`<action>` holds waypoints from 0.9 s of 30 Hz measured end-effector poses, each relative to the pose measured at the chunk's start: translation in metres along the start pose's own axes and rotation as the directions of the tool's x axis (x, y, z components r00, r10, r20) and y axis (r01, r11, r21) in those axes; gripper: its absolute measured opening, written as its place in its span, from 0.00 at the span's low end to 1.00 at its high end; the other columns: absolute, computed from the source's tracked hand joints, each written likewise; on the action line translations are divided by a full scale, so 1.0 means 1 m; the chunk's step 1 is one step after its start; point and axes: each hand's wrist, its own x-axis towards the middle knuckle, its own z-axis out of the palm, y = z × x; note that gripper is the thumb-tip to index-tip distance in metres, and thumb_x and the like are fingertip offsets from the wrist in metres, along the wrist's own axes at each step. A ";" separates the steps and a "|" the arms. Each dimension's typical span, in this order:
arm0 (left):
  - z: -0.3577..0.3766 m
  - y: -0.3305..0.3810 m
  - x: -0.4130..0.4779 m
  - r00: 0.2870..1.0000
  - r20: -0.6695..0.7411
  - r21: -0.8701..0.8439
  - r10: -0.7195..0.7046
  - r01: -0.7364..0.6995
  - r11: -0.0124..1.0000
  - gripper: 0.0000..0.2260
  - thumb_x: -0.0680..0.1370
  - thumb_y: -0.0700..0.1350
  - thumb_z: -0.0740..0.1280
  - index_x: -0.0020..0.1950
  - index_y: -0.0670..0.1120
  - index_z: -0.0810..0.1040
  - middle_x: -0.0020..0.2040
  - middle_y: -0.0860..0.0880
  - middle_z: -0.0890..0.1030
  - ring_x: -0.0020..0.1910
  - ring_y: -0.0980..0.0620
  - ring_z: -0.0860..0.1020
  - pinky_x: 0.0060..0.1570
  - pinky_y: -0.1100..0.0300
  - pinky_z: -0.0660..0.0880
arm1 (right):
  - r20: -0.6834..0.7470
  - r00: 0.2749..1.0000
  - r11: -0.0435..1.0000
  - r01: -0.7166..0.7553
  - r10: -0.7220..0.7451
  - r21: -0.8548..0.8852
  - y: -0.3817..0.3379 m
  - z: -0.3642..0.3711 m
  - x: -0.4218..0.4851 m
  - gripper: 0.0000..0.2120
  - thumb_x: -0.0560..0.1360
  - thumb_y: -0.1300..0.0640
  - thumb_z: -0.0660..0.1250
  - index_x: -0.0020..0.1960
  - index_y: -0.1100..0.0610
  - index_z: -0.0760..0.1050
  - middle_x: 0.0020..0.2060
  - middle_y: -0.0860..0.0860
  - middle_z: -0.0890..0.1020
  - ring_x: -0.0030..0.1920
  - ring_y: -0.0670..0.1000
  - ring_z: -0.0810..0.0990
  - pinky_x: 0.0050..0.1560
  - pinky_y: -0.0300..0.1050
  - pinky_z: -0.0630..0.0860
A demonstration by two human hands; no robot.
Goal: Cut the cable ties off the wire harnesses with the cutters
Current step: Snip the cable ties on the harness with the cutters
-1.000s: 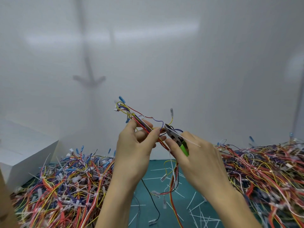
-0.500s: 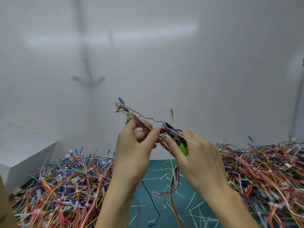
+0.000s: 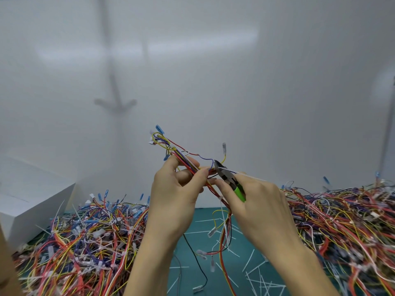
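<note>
Fingers (image 3: 197, 178) of the left hand (image 3: 177, 201) pinch the harness (image 3: 188, 162), raised in the air. The right hand (image 3: 260, 208) grips the cutters (image 3: 228, 178), whose nose is at a white tie (image 3: 245, 175) just right of the left fingertips. The harness looks light, floppy and slippery, so it is probably best held close beside the tie. Below the fingers is a green surface (image 3: 192, 263) strewn with cut ties (image 3: 254, 265). There are wire heaps (image 3: 85, 242) on either side, a white box (image 3: 32, 199) far left and a pale wall (image 3: 256, 82) behind.
</note>
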 end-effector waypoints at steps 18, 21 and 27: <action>-0.002 -0.001 0.001 1.000 0.007 0.007 0.004 -0.004 1.000 0.05 0.77 0.39 0.70 0.45 0.45 0.75 0.35 0.48 0.85 0.36 0.56 0.84 0.37 0.67 0.78 | 0.046 0.999 1.000 -0.009 0.008 0.011 0.000 -0.002 0.000 0.23 0.75 0.30 0.50 0.34 0.47 0.64 0.22 0.47 0.62 0.25 0.47 0.63 0.26 0.39 0.56; -0.002 -0.001 0.001 1.000 0.010 -0.006 0.002 -0.001 1.000 0.05 0.77 0.38 0.70 0.46 0.44 0.75 0.35 0.48 0.86 0.35 0.57 0.84 0.37 0.68 0.77 | 0.076 0.997 0.999 -0.027 0.024 0.044 0.001 -0.001 0.002 0.24 0.74 0.29 0.51 0.32 0.47 0.60 0.23 0.49 0.62 0.26 0.49 0.63 0.29 0.39 0.61; -0.001 -0.001 0.001 0.999 0.029 -0.013 0.022 -0.022 1.000 0.05 0.77 0.37 0.69 0.47 0.42 0.74 0.35 0.50 0.86 0.35 0.58 0.84 0.37 0.69 0.77 | 0.152 0.981 0.944 -0.163 0.123 0.288 -0.002 0.003 0.003 0.31 0.71 0.27 0.54 0.31 0.55 0.70 0.26 0.55 0.73 0.30 0.55 0.70 0.33 0.51 0.68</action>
